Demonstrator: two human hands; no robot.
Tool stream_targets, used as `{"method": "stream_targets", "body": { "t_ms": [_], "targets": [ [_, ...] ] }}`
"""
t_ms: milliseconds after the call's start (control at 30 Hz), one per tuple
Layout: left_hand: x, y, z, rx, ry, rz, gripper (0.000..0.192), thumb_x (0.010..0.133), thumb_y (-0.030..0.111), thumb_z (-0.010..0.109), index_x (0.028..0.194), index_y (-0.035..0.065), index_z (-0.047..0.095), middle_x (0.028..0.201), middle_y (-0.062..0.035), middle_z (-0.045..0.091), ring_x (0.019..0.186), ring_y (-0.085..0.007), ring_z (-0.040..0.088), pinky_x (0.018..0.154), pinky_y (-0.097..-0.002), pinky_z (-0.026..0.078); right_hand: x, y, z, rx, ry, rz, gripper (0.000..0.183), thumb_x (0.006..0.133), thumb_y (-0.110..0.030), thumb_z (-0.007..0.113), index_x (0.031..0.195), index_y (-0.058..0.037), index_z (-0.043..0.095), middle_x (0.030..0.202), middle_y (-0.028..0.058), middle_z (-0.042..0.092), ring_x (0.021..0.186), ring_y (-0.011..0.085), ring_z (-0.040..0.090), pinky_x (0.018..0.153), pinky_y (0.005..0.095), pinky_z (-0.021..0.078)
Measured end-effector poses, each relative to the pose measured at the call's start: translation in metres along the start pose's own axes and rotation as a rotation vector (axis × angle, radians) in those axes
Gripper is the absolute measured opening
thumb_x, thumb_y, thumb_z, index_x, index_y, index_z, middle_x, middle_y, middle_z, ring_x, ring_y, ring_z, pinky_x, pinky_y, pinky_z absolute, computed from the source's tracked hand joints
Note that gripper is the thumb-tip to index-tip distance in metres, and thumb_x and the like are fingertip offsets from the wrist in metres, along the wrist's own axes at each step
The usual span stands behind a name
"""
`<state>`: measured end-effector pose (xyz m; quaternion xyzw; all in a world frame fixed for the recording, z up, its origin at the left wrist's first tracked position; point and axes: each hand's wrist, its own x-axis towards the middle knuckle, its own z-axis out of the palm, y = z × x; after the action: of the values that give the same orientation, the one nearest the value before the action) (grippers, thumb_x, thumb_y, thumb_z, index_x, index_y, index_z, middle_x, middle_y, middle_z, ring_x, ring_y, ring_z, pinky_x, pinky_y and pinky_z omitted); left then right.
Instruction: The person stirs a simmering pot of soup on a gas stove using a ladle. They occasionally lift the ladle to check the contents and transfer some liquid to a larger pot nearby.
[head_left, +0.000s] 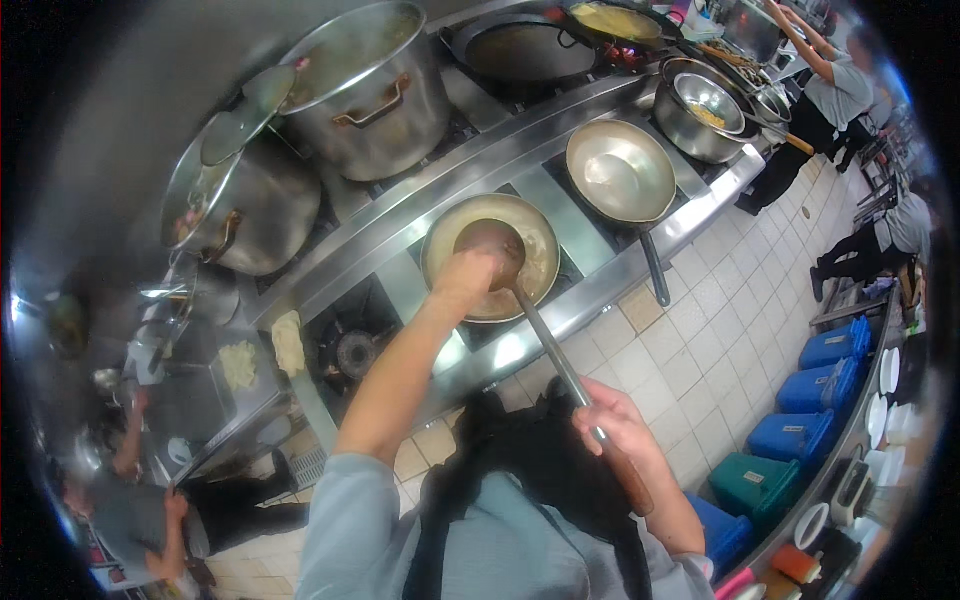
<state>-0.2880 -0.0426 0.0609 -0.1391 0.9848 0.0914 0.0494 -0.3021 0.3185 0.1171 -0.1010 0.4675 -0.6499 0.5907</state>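
My right hand (615, 416) grips the metal handle (559, 356) of a long-handled ladle with a wooden end (630, 480). Its round, brownish bowl (501, 241) is over a wide pan (544, 225) on the range. My left hand (471, 279) reaches down at the bowl, its fingers partly hidden, so I cannot tell whether they pinch anything. Pale, cloudy liquid or residue shows inside the pan. To the right, a second pan (621, 171) sits on the range, its handle jutting past the front edge.
Two large stockpots (375, 112) (274, 199) stand behind on the left. A bare burner (356, 352) lies left of the pan, beside a folded cloth (288, 343). Dark woks (525, 49) and a steel pot (697, 112) are farther right. People work on both sides; several bins (791, 435) line the right.
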Motion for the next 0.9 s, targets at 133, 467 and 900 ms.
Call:
{"method": "stream_targets", "body": {
  "t_ms": [133, 467, 900],
  "targets": [
    [0.0, -0.003, 0.006, 0.0, -0.002, -0.001, 0.015, 0.092, 0.011, 0.063, 0.101, 0.0108, 0.076, 0.106, -0.0142, 0.074, 0.1, -0.0341, 0.073, 0.087, -0.0462, 0.06, 0.0, 0.002, -0.001, 0.015, 0.005, 0.01, 0.062, 0.099, -0.004, 0.06, 0.158, -0.0045, 0.041, 0.079, 0.0052, 0.059, 0.054, 0.014, 0.057, 0.048, 0.0264, 0.0457],
    [-0.09, -0.017, -0.065, -0.261, 0.556, -0.129, 0.026, 0.095, 0.017, 0.067, 0.119, 0.0097, 0.07, 0.125, -0.0108, 0.072, 0.106, -0.0352, 0.071, 0.088, -0.0459, 0.059, 0.024, -0.012, 0.005, -0.223, 0.102, -0.001, 0.066, 0.099, -0.002, 0.059, 0.162, -0.0054, 0.036, 0.08, 0.0057, 0.059, 0.054, 0.014, 0.056, 0.049, 0.0268, 0.0458],
    [-0.355, -0.052, 0.034, -0.654, 0.593, -0.794, 0.03, 0.1, 0.016, 0.068, 0.127, 0.0017, 0.071, 0.12, -0.0171, 0.075, 0.106, -0.0277, 0.073, 0.09, -0.0347, 0.057, 0.088, 0.006, -0.027, -1.44, 0.168, -0.36, 0.068, 0.088, -0.007, 0.065, 0.154, -0.0115, 0.047, 0.12, 0.0241, 0.069, 0.101, 0.0414, 0.07, 0.085, 0.0465, 0.0582]
  ]
}}
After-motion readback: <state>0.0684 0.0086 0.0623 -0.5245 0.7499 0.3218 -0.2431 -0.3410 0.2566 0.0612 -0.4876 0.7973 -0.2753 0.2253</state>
